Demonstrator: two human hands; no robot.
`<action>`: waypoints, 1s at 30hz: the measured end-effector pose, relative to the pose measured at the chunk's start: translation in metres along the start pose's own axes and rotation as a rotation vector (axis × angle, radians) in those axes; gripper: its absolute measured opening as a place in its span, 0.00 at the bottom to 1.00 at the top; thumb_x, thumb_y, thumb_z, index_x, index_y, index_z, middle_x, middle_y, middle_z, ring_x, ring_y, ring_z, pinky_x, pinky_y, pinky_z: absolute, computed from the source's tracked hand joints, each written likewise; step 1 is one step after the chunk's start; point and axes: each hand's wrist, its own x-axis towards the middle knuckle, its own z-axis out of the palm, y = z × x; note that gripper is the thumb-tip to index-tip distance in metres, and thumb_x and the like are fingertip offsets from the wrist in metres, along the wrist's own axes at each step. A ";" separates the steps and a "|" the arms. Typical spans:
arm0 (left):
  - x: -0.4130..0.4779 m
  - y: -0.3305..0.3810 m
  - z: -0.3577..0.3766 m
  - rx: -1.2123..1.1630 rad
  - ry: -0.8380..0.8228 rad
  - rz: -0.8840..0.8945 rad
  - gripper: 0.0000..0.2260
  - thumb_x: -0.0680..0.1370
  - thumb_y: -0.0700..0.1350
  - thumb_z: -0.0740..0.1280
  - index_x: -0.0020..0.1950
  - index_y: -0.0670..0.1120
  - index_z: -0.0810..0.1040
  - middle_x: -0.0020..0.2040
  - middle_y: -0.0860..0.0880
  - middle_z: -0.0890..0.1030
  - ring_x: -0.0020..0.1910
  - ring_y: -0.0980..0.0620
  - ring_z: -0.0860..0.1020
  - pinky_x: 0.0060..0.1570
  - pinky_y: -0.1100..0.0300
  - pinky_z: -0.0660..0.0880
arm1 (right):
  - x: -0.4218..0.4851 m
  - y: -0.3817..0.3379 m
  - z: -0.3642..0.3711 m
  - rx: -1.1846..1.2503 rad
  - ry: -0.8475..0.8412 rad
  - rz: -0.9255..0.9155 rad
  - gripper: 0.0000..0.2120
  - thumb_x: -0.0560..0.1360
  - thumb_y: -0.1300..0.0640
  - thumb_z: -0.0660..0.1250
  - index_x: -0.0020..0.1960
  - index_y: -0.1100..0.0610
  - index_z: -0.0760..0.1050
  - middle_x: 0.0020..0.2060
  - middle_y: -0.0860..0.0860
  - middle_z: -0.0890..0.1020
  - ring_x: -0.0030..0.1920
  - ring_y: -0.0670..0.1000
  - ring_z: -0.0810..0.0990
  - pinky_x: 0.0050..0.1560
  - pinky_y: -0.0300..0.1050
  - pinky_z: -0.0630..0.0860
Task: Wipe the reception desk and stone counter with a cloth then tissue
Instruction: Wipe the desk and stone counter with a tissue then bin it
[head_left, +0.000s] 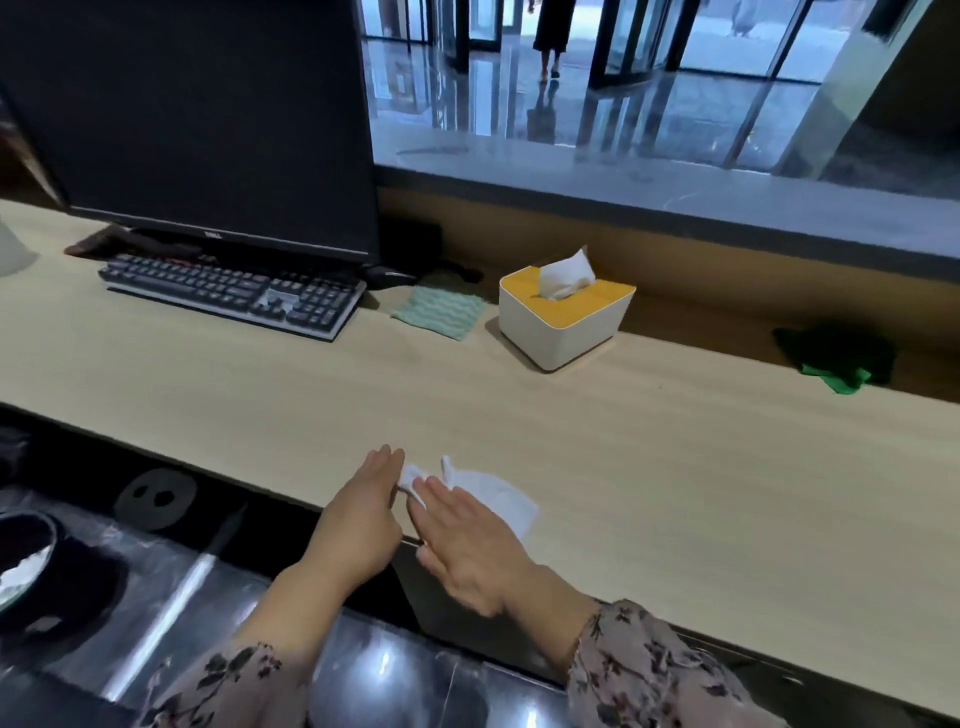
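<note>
A white tissue (498, 493) lies on the pale wooden reception desk (675, 467) near its front edge. My right hand (462, 540) lies flat on the tissue with straight fingers. My left hand (363, 514) touches the tissue's left corner, which shows between its fingers and thumb. A white tissue box with a yellow lid (563, 317) stands further back, one tissue sticking up. A striped green and white cloth (439, 312) lies left of the box. A dark green cloth (836, 361) lies crumpled at the right. The grey stone counter (675, 192) runs above the desk's back wall.
A black monitor (208, 119) and a dark keyboard (228, 291) stand at the left of the desk. Below the front edge at the left is a black bin (31, 556). Beyond the counter is a glossy lobby floor, with a person standing far off.
</note>
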 end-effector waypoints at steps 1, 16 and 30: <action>0.000 -0.002 0.000 0.002 0.008 -0.005 0.32 0.75 0.29 0.53 0.78 0.45 0.56 0.79 0.48 0.54 0.78 0.54 0.51 0.74 0.63 0.52 | 0.006 0.007 -0.004 -0.023 -0.011 -0.039 0.27 0.84 0.51 0.48 0.79 0.58 0.43 0.78 0.53 0.42 0.77 0.50 0.39 0.74 0.44 0.36; 0.059 0.039 0.020 0.074 -0.049 -0.040 0.34 0.75 0.32 0.54 0.79 0.50 0.50 0.80 0.53 0.49 0.78 0.57 0.47 0.72 0.66 0.51 | 0.124 0.162 -0.072 -0.100 0.058 0.207 0.28 0.83 0.47 0.44 0.79 0.57 0.43 0.78 0.52 0.42 0.77 0.50 0.40 0.75 0.48 0.40; 0.116 0.092 0.010 0.058 -0.034 -0.099 0.32 0.77 0.43 0.60 0.79 0.49 0.51 0.78 0.50 0.58 0.75 0.51 0.60 0.71 0.57 0.62 | 0.008 0.146 -0.049 -0.173 -0.002 -0.213 0.28 0.82 0.44 0.39 0.74 0.55 0.62 0.73 0.51 0.66 0.74 0.50 0.63 0.74 0.44 0.56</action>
